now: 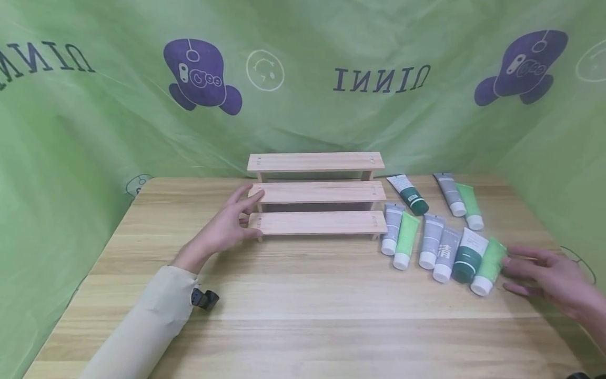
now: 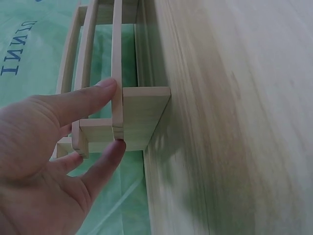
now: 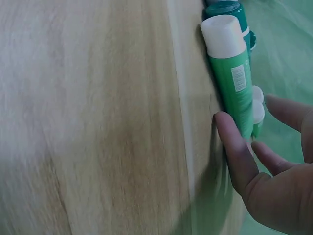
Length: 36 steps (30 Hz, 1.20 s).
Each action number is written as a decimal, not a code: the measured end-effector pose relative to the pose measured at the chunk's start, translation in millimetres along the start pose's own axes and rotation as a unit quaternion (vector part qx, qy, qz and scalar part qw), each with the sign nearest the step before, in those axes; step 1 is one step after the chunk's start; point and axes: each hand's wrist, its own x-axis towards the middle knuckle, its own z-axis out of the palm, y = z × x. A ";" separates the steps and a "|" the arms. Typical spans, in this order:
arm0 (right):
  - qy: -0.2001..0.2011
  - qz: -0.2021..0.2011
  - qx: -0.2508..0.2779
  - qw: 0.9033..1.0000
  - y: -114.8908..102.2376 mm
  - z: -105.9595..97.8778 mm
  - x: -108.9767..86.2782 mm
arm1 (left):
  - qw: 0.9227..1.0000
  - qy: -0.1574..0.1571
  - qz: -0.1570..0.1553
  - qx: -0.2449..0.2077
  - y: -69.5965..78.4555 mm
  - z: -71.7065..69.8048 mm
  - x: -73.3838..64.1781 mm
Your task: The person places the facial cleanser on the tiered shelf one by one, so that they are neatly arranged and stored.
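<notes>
A three-tier wooden display stand [image 1: 317, 192] stands at the back middle of the table. My left hand [image 1: 228, 223] holds its left end, the fingers at the middle and lower boards; in the left wrist view fingertips touch the lower board [image 2: 117, 58]. On the right, my right hand [image 1: 551, 273] is beside a light-green squeeze tube [image 1: 492, 259] with a white cap, its fingers spread around the lower end in the right wrist view; firm contact cannot be made out. Next to this tube lie a white-and-dark-green tube [image 1: 470, 255] and a grey tube [image 1: 447, 255].
Several more tubes lie right of the stand: a grey one [image 1: 392, 229] and a green one [image 1: 407, 239] by its right end, a dark-green-capped one [image 1: 408, 195] behind, and another grey-and-green pair [image 1: 450, 195] farther back. A green printed cloth [image 1: 303, 121] surrounds the wooden table [image 1: 303, 316].
</notes>
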 end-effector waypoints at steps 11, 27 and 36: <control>0.061 0.029 -0.215 0.974 -6.0 9.0 6.0 | 1.000 0.006 0.009 0.017 -1.6 -0.8 -2.5; 0.018 0.044 -0.266 0.963 -16.7 7.2 11.1 | 1.000 0.007 0.014 0.021 -3.6 0.3 -1.4; 0.012 0.064 -0.289 0.955 -23.7 11.5 13.1 | 1.000 0.002 0.012 0.014 -4.7 0.6 -0.8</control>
